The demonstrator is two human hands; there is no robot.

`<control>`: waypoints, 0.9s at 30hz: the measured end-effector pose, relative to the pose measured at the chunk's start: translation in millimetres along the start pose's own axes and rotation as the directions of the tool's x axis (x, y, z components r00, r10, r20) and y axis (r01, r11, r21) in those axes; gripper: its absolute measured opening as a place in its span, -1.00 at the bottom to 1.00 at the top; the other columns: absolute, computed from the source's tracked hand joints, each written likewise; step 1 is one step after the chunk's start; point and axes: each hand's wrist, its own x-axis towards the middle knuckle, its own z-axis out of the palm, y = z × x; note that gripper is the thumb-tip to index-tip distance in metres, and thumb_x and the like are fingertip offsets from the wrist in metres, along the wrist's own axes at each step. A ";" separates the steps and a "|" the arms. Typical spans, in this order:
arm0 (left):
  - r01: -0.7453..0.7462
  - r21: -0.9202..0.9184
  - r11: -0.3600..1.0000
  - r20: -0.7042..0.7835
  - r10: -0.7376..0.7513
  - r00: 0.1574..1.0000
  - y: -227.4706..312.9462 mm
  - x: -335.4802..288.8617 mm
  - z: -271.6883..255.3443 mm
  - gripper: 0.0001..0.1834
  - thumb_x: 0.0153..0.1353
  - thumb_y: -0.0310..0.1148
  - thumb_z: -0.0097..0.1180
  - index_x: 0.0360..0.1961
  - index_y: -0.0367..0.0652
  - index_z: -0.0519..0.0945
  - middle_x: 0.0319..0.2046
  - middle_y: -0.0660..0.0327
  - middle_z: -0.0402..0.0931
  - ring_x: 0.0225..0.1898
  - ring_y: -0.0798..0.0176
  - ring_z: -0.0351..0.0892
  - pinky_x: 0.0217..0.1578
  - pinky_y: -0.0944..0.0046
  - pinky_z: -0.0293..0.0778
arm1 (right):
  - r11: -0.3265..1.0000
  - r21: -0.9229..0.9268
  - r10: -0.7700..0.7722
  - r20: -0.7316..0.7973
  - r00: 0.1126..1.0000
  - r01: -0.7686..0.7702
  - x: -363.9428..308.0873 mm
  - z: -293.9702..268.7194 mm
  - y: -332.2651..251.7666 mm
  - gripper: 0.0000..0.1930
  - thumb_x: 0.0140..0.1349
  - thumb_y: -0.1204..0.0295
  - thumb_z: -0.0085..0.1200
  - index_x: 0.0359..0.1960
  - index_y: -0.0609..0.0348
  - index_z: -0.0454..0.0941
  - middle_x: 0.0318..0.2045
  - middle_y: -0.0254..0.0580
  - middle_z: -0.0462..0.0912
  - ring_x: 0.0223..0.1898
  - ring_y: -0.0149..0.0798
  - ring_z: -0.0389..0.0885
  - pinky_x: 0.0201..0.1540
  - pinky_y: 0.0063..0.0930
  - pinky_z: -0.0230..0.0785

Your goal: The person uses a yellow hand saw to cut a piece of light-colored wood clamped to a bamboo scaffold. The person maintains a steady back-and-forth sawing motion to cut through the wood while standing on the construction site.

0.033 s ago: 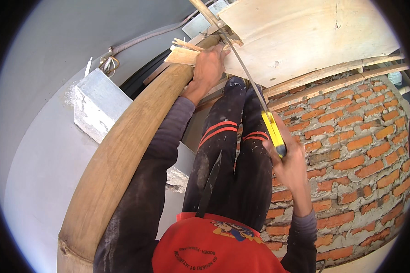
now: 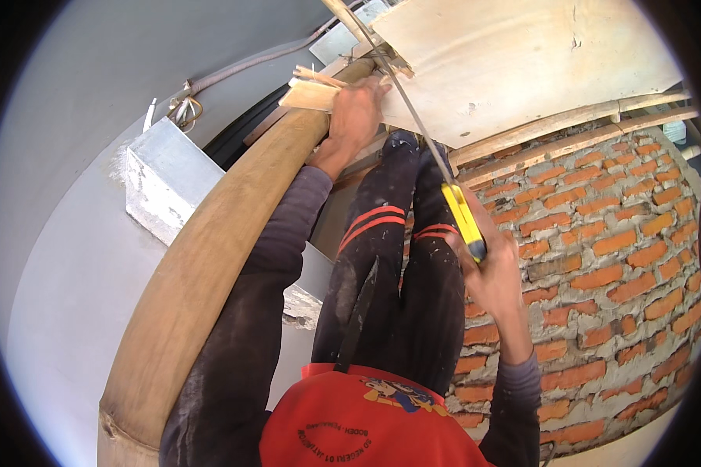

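My right hand (image 2: 494, 272) is wrapped around the yellow and black handle (image 2: 461, 216) of a handsaw. Its narrow metal blade (image 2: 417, 115) slants up and to the left, past the left edge of a pale plywood sheet (image 2: 522, 62). Close beside the blade, my left hand (image 2: 356, 113) is closed on a piece of wood (image 2: 310, 95) with a splintered end sticking out to the left. My left fingertips are partly hidden at the plywood edge. Under the left hand and forearm runs a thick bamboo pole (image 2: 226, 210).
A brick wall (image 2: 600, 257) with rough mortar rises on the right, below wooden battens (image 2: 553, 140). On the left are a grey wall (image 2: 70, 233), a pale concrete block (image 2: 167, 175) and loose wires (image 2: 185, 109). A thin bamboo stick (image 2: 346, 17) lies at the top.
My right hand and the saw have shifted slightly forward and to the left, so the blade reaches farther up. The left hand keeps its place on the wood.
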 end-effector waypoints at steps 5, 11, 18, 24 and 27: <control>-0.039 0.044 0.998 -0.040 0.041 0.998 -9.6 -2.3 4.6 -0.76 0.23 -0.35 0.12 -0.22 -0.36 0.57 -0.32 -0.16 0.56 -0.27 -0.22 0.57 -0.25 -0.08 0.48 | 0.999 0.032 -0.035 -0.054 0.998 0.037 -10.8 -1.6 -2.6 -0.42 0.17 0.50 0.18 0.27 0.12 0.34 -0.04 0.09 0.60 -0.38 0.16 0.66 -0.39 -0.28 0.51; -0.096 0.142 0.985 -0.004 0.097 0.995 -6.4 -1.3 3.0 -0.72 0.25 -0.31 0.11 -0.18 -0.36 0.58 -0.31 -0.15 0.56 -0.28 -0.21 0.58 -0.25 -0.07 0.50 | 0.999 -0.004 -0.045 -0.039 0.998 0.045 -12.5 -11.0 0.4 -0.40 0.15 0.53 0.19 0.28 0.12 0.33 -0.08 0.14 0.60 -0.42 0.14 0.66 -0.42 -0.28 0.50; -0.132 0.219 0.967 0.039 0.126 0.991 -10.8 5.0 1.3 -0.75 0.25 -0.32 0.10 -0.28 -0.35 0.57 -0.39 -0.17 0.55 -0.34 -0.21 0.58 -0.31 -0.04 0.51 | 0.999 0.006 -0.047 -0.036 0.998 0.047 0.5 -1.9 3.8 -0.42 0.17 0.53 0.15 0.27 0.07 0.34 -0.19 0.20 0.61 -0.43 0.23 0.60 -0.43 -0.20 0.46; -0.166 0.143 0.976 -0.038 0.173 0.984 -15.7 0.7 4.5 -0.78 0.25 -0.35 0.10 -0.35 -0.34 0.56 -0.45 -0.16 0.56 -0.38 -0.21 0.59 -0.35 -0.04 0.50 | 0.997 -0.020 -0.080 -0.066 0.995 0.078 10.5 0.2 11.4 -0.42 0.15 0.54 0.15 0.26 0.07 0.35 -0.32 0.27 0.61 -0.39 0.29 0.57 -0.39 -0.16 0.48; -0.184 0.241 0.953 -0.036 0.198 0.979 -15.9 1.1 5.2 -0.80 0.24 -0.37 0.11 -0.34 -0.35 0.57 -0.43 -0.18 0.56 -0.38 -0.21 0.59 -0.35 -0.05 0.50 | 0.999 -0.039 -0.025 -0.064 0.998 0.023 -22.0 -7.3 7.5 -0.40 0.13 0.55 0.16 0.27 0.04 0.36 -0.36 0.24 0.62 -0.44 0.23 0.62 -0.41 -0.12 0.48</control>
